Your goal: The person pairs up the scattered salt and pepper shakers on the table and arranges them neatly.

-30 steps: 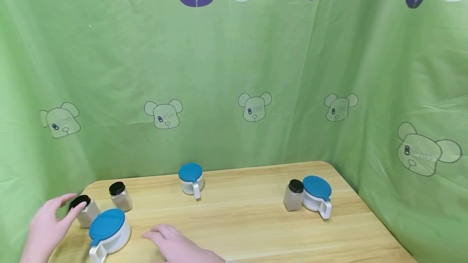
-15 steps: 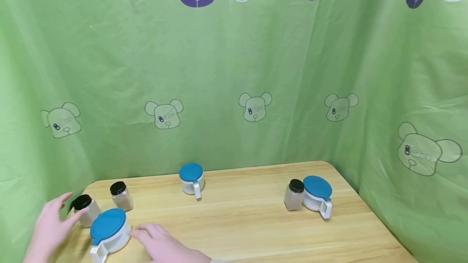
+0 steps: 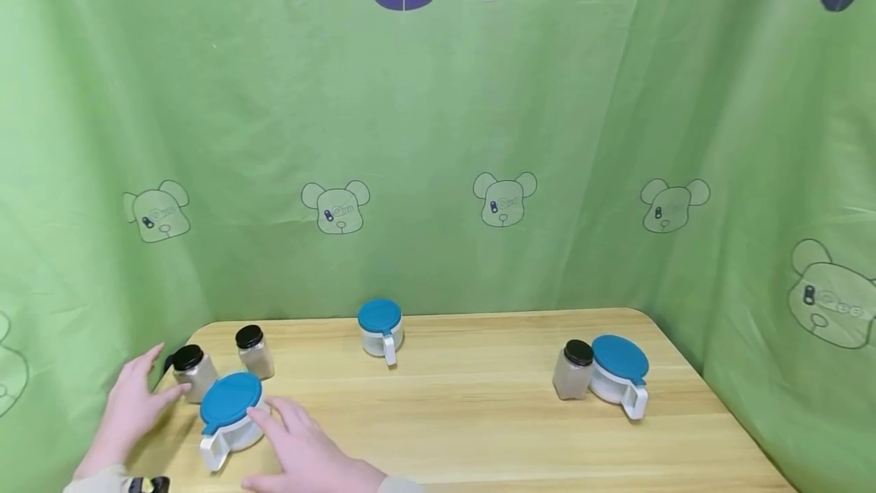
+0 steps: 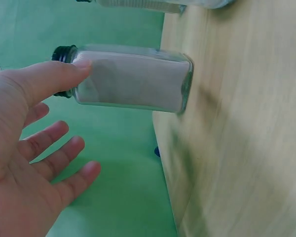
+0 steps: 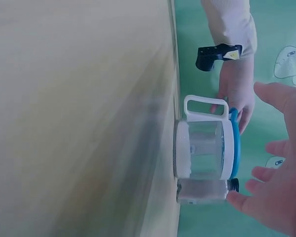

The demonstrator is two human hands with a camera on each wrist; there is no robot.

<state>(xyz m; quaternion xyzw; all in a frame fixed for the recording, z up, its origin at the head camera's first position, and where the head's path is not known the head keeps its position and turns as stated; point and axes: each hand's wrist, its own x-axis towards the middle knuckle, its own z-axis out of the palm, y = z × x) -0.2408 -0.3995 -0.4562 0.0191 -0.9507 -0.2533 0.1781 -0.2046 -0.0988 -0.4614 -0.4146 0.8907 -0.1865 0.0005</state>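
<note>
A square clear jar (image 3: 198, 383) with a black lid and pale contents stands upright at the table's left. My left hand (image 3: 133, 405) is beside it, fingers spread; in the left wrist view the thumb (image 4: 64, 74) overlaps the jar (image 4: 133, 81), and contact cannot be told. Just in front of this jar stands a clear and white canister (image 3: 233, 409) with a blue lid and a white handle. My right hand (image 3: 308, 447) is at its right side, thumb and fingers apart. In the right wrist view, that hand (image 5: 291, 168) stands off from the canister (image 5: 204, 153) without wrapping round it.
Another black-lidded jar (image 3: 258, 360) stands behind the canister. A smaller blue-lidded pot (image 3: 380, 329) is at the back middle. At the right, a third black-lidded jar (image 3: 572, 373) stands against a blue-lidded canister (image 3: 619, 371). Green curtains (image 3: 424, 265) surround the wooden table (image 3: 465, 432).
My right hand has moved left to the canister, and its fingers have spread. The left hand's thumb has come down from the jar's lid. The head view has turned slightly left.
</note>
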